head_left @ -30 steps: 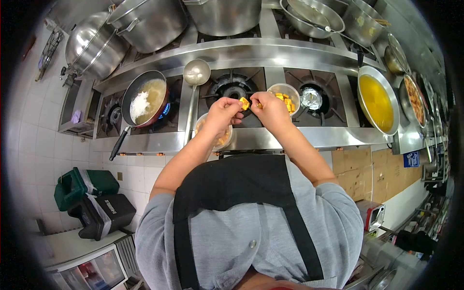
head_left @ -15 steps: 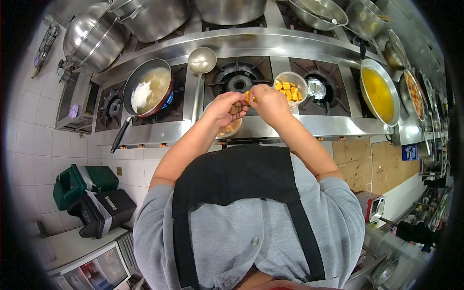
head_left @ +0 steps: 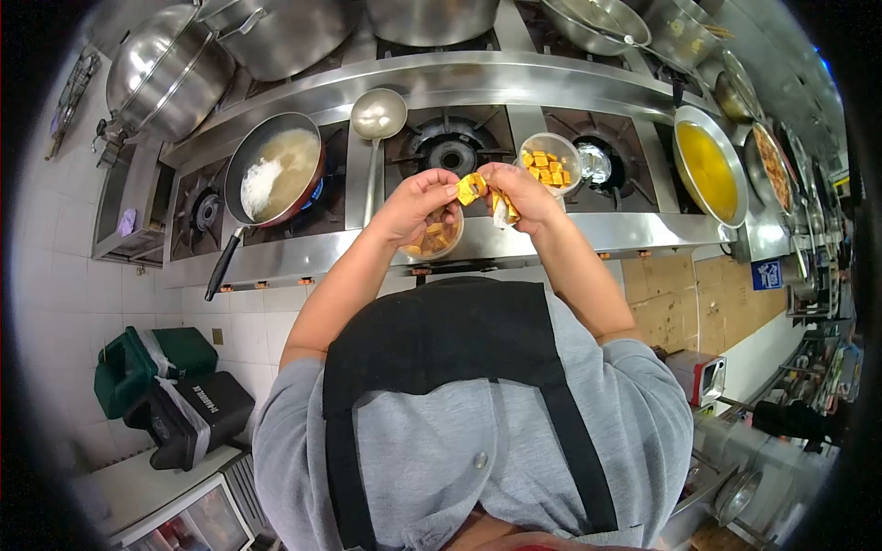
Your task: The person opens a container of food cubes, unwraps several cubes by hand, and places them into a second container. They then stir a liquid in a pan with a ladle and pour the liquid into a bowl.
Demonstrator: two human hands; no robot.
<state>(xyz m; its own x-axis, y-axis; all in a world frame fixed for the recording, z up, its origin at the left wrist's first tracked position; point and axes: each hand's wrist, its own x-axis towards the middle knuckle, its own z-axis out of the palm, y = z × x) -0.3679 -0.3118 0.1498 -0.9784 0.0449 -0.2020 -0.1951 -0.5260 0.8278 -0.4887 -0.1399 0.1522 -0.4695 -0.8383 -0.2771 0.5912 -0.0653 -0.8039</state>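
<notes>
Both hands meet above the front edge of the stove. My left hand (head_left: 421, 208) is closed, thumb and finger pinching a small yellow wrapper (head_left: 470, 190), apparently from a bouillon cube. At the wrapper's other side, my right hand (head_left: 524, 191) is closed too, with crumpled yellow and white wrappers (head_left: 503, 213) in its fingers. Below my left hand, partly covered by it, stands a round tub with brownish-orange pieces (head_left: 434, 242). A second clear tub (head_left: 571, 156) holds several yellow-wrapped cubes (head_left: 546, 167) just beyond my right hand.
On the left burner sits a frying pan (head_left: 308, 174) with cloudy liquid and a white mound over a blue flame. A large ladle (head_left: 378, 118) lies beside it. At right stands a pan of yellow oil (head_left: 709, 170). Big pots (head_left: 432, 18) line the back.
My hands have drawn slightly apart, and the yellow wrapper now shows opened out between them. Crumpled wrappers show under my right hand. More of the lower tub is visible.
</notes>
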